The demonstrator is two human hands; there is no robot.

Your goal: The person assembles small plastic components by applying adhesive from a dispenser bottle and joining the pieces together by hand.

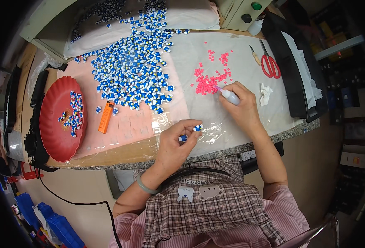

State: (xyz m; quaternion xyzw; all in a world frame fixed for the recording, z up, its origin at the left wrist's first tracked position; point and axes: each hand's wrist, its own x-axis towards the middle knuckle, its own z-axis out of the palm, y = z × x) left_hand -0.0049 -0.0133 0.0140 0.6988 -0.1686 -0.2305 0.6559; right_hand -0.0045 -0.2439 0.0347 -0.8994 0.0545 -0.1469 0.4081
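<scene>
My left hand (pixel 172 144) is closed near the table's front edge. Between thumb and fingertips it pinches a small blue-and-white figure piece (pixel 198 128). A second blue-and-white piece (pixel 183 137) sits in the curled fingers of the same hand. My right hand (pixel 244 105) grips a small translucent squeeze bottle (pixel 231 97), tilted so its thin nozzle points to the far left. The nozzle tip is at the edge of a scatter of tiny pink pieces (pixel 207 84); whether it touches one I cannot tell. A large heap of blue-and-white pieces (pixel 128 70) spreads over the far left of the table.
On the left stands a red scalloped bowl (pixel 52 128) with several small pieces inside. An orange stick-shaped object (pixel 106 118) lies beside it. To the right are red-handled scissors (pixel 269 66), a small pointed tool (pixel 255 56), crumpled tissue (pixel 265 94) and a black tray (pixel 288 78).
</scene>
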